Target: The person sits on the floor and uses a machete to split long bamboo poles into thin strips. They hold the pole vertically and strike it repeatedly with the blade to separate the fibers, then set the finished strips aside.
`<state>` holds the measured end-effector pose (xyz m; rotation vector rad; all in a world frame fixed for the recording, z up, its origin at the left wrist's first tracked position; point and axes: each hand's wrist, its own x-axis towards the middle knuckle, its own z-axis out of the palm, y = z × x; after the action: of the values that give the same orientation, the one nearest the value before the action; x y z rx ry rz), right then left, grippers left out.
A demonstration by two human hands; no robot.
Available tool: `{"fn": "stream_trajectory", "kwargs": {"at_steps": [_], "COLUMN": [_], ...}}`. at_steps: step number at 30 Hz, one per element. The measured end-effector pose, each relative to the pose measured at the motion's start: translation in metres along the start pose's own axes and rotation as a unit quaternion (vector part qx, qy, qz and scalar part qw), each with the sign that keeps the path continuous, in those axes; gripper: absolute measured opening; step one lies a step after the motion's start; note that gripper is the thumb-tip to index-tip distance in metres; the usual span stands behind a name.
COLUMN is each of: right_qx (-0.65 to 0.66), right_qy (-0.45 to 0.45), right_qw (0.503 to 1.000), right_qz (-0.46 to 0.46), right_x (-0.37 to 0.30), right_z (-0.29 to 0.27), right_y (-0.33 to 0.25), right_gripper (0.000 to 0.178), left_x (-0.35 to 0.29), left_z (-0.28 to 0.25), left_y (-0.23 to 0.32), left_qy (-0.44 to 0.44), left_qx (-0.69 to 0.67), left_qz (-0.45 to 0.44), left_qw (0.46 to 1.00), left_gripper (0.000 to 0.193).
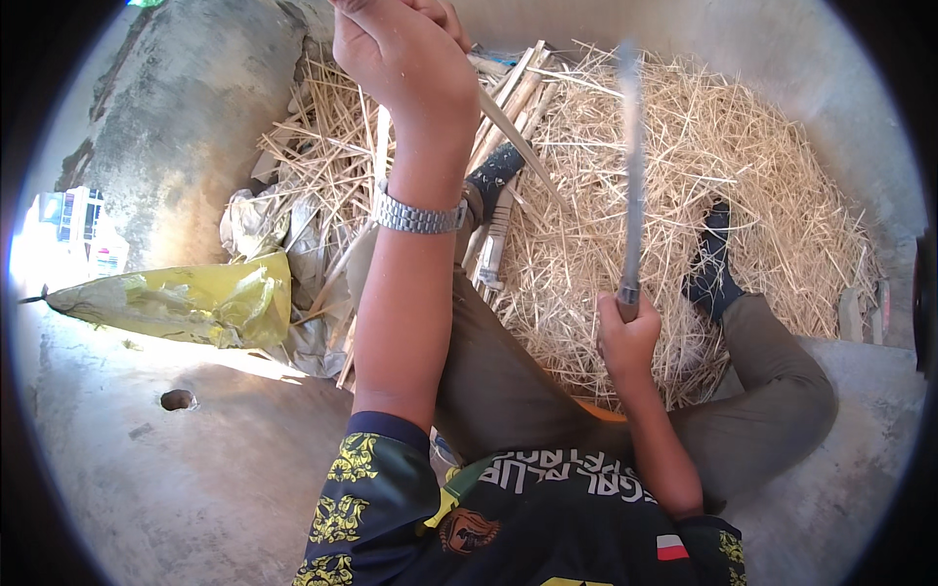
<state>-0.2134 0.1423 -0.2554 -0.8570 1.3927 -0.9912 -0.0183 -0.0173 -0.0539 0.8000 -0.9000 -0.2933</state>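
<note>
My right hand [629, 337] is closed round the handle of a long knife [634, 195]. Its narrow blade points away from me over the straw-like shavings, and the far end is smeared by motion. High at the top edge, my left hand [401, 44] is raised with fingers curled, partly cut off by the frame. A thin pale strip, looking like split bamboo [523, 146], slants down to the right from behind that wrist, in line with the closed fingers. Its upper end is hidden by the hand. A metal watch [420, 210] circles my left wrist.
A wide heap of pale shavings [674, 146] lies between my outstretched legs, against a concrete wall [821, 59]. Longer split sticks [513, 93] lie beyond my left foot. A yellow plastic bag [186, 301] is at left, near a small hole [179, 399] in the concrete.
</note>
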Motion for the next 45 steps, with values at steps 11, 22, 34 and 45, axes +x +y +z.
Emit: {"fn": "stream_trajectory", "kwargs": {"at_steps": [11,22,34,45], "right_qx": [-0.147,0.053,0.139,0.013], "right_qy": [-0.083,-0.034,0.066,-0.054], "right_qw": [0.979,0.993,0.988,0.985], "right_qz": [0.114,0.103,0.016,0.164], "right_x": [0.034,0.009,0.001,0.004], "right_z": [-0.005,0.008,0.001,0.003], "right_y": [0.038,0.049,0.014,0.021], "right_gripper": [0.024,0.026,0.024,0.026], "left_x": [-0.003,0.01,0.013,0.025], "left_z": [0.006,-0.004,-0.005,-0.025], "left_y": [0.014,0.013,0.005,0.005], "left_qy": [-0.214,-0.158,-0.185,-0.198], "left_qx": [-0.089,-0.129,-0.204,-0.143], "left_qz": [-0.11,-0.155,-0.177,-0.179], "left_qw": [0.967,0.967,0.945,0.953], "left_gripper": [0.07,0.071,0.064,0.072]}}
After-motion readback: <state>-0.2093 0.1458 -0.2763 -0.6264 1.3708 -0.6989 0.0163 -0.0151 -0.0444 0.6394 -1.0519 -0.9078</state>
